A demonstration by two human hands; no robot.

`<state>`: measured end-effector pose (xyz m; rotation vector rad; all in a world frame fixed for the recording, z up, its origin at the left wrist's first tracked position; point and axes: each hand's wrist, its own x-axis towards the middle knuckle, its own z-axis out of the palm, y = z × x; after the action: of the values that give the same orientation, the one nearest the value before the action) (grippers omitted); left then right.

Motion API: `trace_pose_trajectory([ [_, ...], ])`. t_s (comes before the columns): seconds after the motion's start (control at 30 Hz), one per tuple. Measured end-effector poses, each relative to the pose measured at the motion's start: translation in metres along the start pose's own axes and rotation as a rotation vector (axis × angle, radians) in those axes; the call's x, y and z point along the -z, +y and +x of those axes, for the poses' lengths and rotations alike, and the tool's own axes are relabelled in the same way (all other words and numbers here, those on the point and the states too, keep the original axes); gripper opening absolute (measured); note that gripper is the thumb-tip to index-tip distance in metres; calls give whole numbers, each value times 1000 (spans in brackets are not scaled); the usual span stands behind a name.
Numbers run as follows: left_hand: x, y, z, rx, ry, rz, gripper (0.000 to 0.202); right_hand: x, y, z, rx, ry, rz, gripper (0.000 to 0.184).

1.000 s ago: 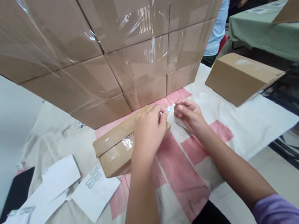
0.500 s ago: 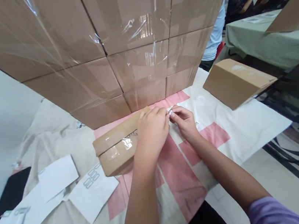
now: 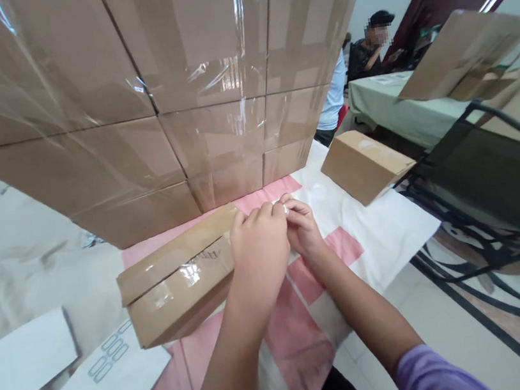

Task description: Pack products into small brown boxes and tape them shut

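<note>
My left hand [image 3: 260, 246] and my right hand [image 3: 302, 228] are closed and pressed together over the right end of a long taped cardboard box [image 3: 178, 284]. Their fingertips pinch a small whitish piece, too small to name. The box lies flat on a white and pink cloth [image 3: 369, 250]. My left hand partly covers the box's right end.
A tall wall of cardboard boxes wrapped in clear film [image 3: 140, 102] stands just behind. White label sheets [image 3: 103, 385] lie at the left. A smaller box [image 3: 362, 164] sits at the right, a dark folding chair [image 3: 492, 194] beyond it. People sit by a green table [image 3: 398, 111].
My two hands have come together from slightly apart; the small piece is now hidden between the fingertips. The view has swung right and up, showing more of the room.
</note>
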<state>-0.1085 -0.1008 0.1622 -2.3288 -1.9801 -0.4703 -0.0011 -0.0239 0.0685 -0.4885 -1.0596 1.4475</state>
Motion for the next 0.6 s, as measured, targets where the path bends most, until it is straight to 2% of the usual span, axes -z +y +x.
trace_pose_trajectory([
  [0.1, 6, 0, -6, -48, -20, -30, 22, 10, 1, 11, -9, 69, 75, 23],
  [0.23, 19, 9, -22, -112, -7, -96, 24, 34, -11, 29, 122, 221, 136, 35],
  [0.3, 24, 13, -27, -104, 16, -112, 23, 42, -17, 31, 146, 221, 123, 34],
  [0.4, 23, 14, -26, -89, 27, -116, 23, 45, -18, 29, 89, 213, 147, 32],
  [0.6, 14, 0, -22, -60, -24, -93, 29, 41, -8, 27, -17, 193, 169, 24],
])
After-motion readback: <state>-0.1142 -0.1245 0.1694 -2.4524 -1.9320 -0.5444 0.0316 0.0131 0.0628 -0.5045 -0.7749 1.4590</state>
